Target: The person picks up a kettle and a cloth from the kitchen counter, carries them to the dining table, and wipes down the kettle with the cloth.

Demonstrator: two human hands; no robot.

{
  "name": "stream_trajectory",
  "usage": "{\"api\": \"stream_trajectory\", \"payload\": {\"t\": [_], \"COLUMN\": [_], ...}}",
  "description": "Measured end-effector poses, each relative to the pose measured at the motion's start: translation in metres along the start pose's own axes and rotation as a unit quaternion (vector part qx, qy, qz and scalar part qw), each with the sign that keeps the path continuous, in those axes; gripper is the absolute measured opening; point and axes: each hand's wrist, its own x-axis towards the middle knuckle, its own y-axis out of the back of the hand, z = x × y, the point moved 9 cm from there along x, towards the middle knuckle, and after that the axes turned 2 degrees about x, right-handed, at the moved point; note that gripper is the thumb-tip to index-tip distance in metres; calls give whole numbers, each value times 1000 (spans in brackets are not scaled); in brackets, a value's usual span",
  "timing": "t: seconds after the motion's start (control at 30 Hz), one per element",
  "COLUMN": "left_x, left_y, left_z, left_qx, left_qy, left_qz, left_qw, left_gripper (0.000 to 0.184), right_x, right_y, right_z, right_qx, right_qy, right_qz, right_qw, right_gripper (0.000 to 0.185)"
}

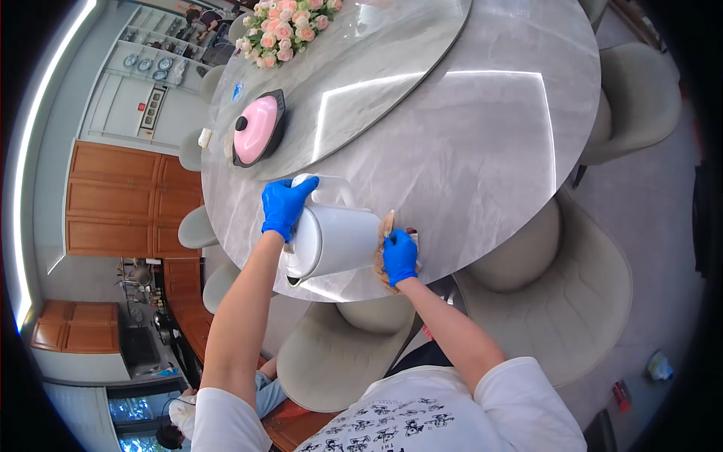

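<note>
A white kettle is tipped on its side above the near edge of the table, its lid end and dark spout pointing left. My left hand, in a blue glove, grips it at the lid end near the top of the handle. In a matching blue glove, my right hand is closed on a brown cloth pressed against the kettle's base. The fingertips of my right hand are partly hidden by the cloth.
The round grey marble table carries a turntable with a pink-lidded pot and pink roses. Grey chairs surround it. Another person is at lower left; someone else is far back.
</note>
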Motion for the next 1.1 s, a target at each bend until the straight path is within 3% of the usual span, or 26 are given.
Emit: {"api": "stream_trajectory", "payload": {"t": [0.03, 0.07, 0.1, 0.23, 0.3, 0.33, 0.43, 0.5, 0.53, 0.6, 0.7, 0.73, 0.8, 0.9, 0.93, 0.97, 1.0, 1.07, 1.1], "left_x": [3, 3, 3, -4, -1, -2, -9, -6, -5, -1, -6, -6, -5, -6, -6, -5, -7, -7, -6], "left_y": [-1, -1, 0, 1, 3, 3, 4, 6, 7, 6, 5, 4, 5, 7, 6, 6, 6, 7, 8], "left_z": [-5, -1, 3, -1, 2, 2, 6, 3, 0, 0, 1, 1, 2, 1, 0, 1, -2, -1, -2], "left_qx": [14, 13, 15, -14, 11, 38, 8, 12, 17, 18, -5, -32, -14, -3, -10, -11, -18, -29, -13], "left_qy": [-1, -3, -11, 13, 3, -3, 8, 7, 11, -1, 8, 22, 8, -5, -4, -7, 1, 2, -1], "left_qz": [-6, -5, -7, -8, -3, 0, -20, -6, 2, 2, -16, -28, -20, -15, -19, -17, -16, -9, -3], "left_qw": [1000, 1000, 1000, 1000, 1000, 999, 1000, 1000, 1000, 1000, 1000, 999, 1000, 1000, 1000, 1000, 1000, 1000, 1000], "left_gripper": [42, 42, 42, 46, 44, 42, 42, 44, 46, 46, 44, 43, 42, 42, 42, 42, 42, 43, 44], "right_x": [1, -4, -1, 0, -8, -7, -7, -2, -4, -14, -18, -12, 11, 45, 53, 59, 64, 70, 71], "right_y": [0, 2, 3, -4, -4, -4, -6, -14, -21, -27, -40, -41, -54, -50, -54, -57, -58, -78, -78], "right_z": [5, -9, -11, 10, -13, -12, 0, 8, -3, -95, -164, -156, -106, -33, -18, -13, -16, -8, -12], "right_qx": [-31, -58, -58, -60, -49, -50, -10, 64, 65, 97, 122, 123, 80, 10, -81, -171, -171, -311, -310], "right_qy": [-9, 60, 61, -26, 82, 82, -3, -156, -156, 168, 219, 217, 166, 121, 96, 72, 73, 41, 48], "right_qz": [5, 25, 25, -32, 6, 5, -16, -55, -54, -2, -66, -65, -119, -121, -154, -186, -186, -314, -312], "right_qw": [999, 996, 996, 997, 995, 995, 1000, 984, 984, 981, 966, 966, 976, 985, 980, 965, 965, 896, 897], "right_gripper": [12, 12, 12, 11, 12, 12, 7, 7, 7, 17, 24, 24, 26, 23, 23, 23, 23, 24, 24]}}
